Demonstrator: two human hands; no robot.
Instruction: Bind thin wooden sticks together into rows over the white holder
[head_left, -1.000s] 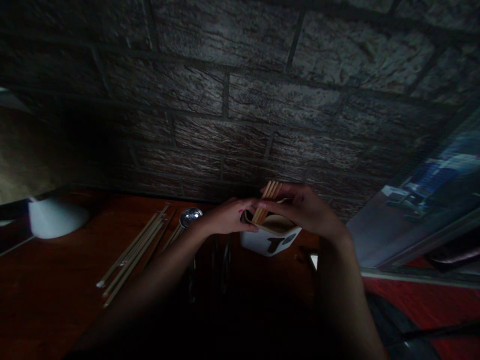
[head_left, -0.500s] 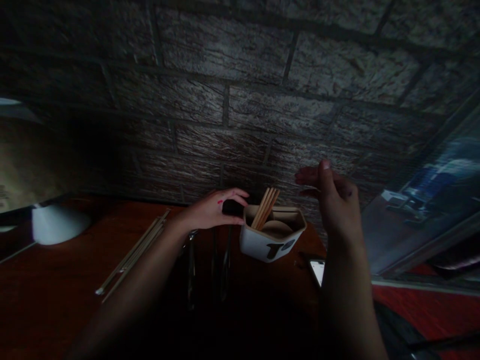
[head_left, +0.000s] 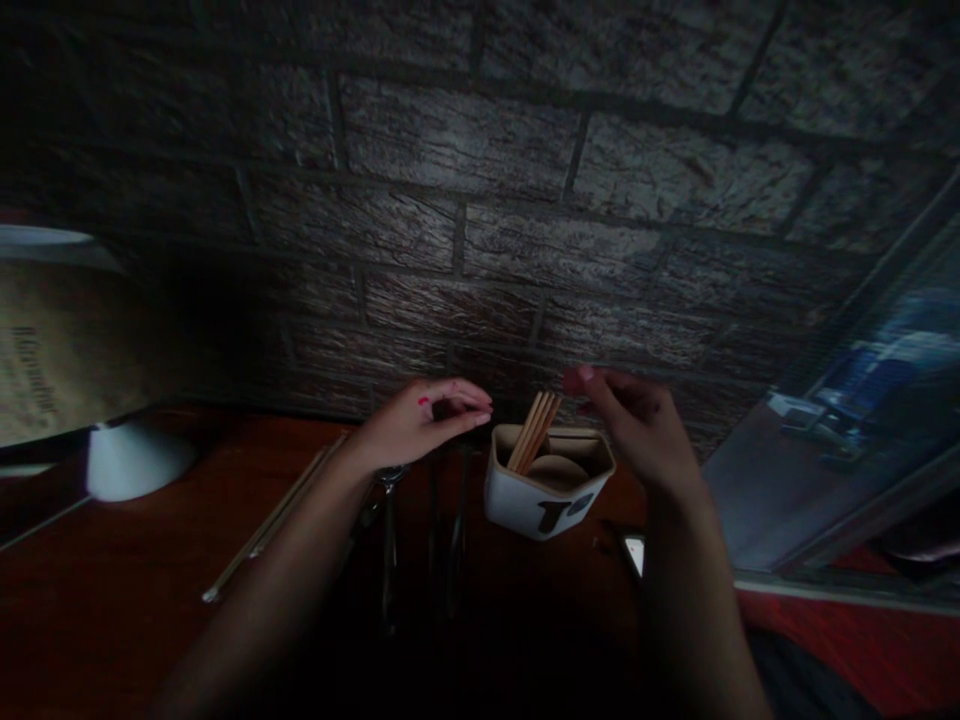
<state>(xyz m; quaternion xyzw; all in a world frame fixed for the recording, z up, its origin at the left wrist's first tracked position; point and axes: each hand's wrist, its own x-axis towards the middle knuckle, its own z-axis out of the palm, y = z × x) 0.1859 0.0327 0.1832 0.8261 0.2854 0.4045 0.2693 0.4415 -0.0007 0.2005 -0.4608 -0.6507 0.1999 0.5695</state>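
Observation:
A white tub [head_left: 525,503] with a tan inside and dark printing stands on the brown table. Several wooden chopsticks [head_left: 534,432] lean out of its left side, and a rounded tan piece [head_left: 556,472] lies inside. Just off the tub's upper left rim is my left hand [head_left: 420,425], its thumb and fingertips brought together with nothing visible between them. My right hand [head_left: 637,420] hovers over the right rim, fingers stretched toward the chopstick tops. The thumb overlaps those fingers, which are partly in shadow; no held thing shows.
Metal utensils [head_left: 388,545] lie in shadow left of the tub. Thin pale sticks [head_left: 274,520] are farther left, partly behind my forearm. A white cone-shaped piece [head_left: 135,462] stands at left. A lit phone [head_left: 635,553] is by my right forearm. The brick wall [head_left: 495,250] rises behind.
My left hand has come off the tub's rim and its fingers have drawn together. The right hand has moved left and down toward the chopsticks. The view has shifted slightly.

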